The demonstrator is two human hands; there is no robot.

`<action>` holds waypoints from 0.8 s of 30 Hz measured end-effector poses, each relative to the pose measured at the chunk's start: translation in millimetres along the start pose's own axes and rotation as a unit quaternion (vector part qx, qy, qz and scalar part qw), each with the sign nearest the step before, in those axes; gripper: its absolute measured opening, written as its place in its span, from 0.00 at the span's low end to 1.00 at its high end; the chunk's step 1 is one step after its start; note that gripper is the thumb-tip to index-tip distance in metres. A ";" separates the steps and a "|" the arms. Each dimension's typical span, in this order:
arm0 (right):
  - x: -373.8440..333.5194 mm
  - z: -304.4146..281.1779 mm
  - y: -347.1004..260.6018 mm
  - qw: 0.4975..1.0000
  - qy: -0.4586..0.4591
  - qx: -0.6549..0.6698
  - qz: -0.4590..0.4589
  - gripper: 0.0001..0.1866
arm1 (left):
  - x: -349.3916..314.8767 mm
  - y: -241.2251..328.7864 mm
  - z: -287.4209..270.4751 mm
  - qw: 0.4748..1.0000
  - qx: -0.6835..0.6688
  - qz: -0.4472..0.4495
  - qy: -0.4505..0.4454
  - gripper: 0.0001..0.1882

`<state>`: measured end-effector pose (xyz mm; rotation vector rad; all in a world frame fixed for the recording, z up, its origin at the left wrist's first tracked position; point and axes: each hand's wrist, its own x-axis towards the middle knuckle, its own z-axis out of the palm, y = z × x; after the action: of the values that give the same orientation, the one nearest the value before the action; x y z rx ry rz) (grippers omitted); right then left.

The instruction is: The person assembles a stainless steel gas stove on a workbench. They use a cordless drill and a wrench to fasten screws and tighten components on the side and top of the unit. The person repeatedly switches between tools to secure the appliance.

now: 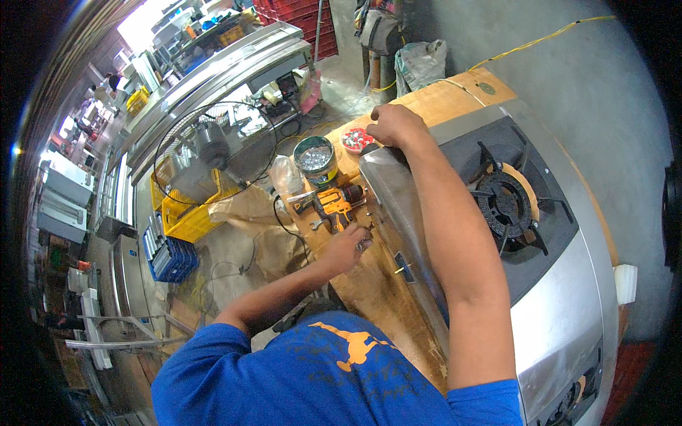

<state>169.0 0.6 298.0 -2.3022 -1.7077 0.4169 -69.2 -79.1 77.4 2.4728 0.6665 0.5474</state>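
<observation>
My left hand (345, 250) is low over the wooden bench, its fingers curled round a small dark piece I cannot make out. A yellow-and-black cordless drill (337, 204) lies just beyond it, with a wrench (317, 224) close by. My right arm reaches across the steel gas stove (483, 273). At the stove's far left corner, my right hand (399, 126) has its fingers bent down and drawn together; whatever they hold is hidden. Beside those fingertips sits a round red container (357, 140) of small pale and red parts. A tub (315, 157) of small metal pieces stands left of it.
The wooden bench (369, 287) runs beneath the stove, whose round burner (504, 204) is on the right. A clear plastic bag (285, 175) lies by the tub. A caged fan (213, 145) and yellow crate (186, 216) stand left. A grey wall (575, 78) borders the right.
</observation>
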 end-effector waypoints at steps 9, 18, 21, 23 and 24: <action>5.6 1.4 1.4 0.999 -0.028 -0.017 0.013 0.28 | 70.8 -45.6 -29.2 0.939 -0.255 -0.224 0.053 0.09; 7.7 3.1 2.0 0.999 -0.027 -0.021 0.017 0.27 | 103.9 -76.2 -19.7 0.947 -0.174 -0.269 0.015 0.17; 4.8 0.8 1.9 0.999 -0.026 -0.007 0.019 0.26 | 110.5 -81.2 -20.7 0.943 -0.176 -0.281 0.009 0.18; 1.9 0.2 1.2 1.000 -0.017 0.011 0.015 0.23 | 110.9 -82.5 -20.4 0.959 -0.136 -0.246 0.042 0.18; 1.0 -0.2 0.6 1.000 -0.015 0.011 0.017 0.23 | 109.8 -82.1 -19.9 0.957 -0.130 -0.257 0.045 0.18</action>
<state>169.8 1.4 297.9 -2.3238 -1.6715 0.4775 -19.7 50.1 72.6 1.9332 1.1476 0.5049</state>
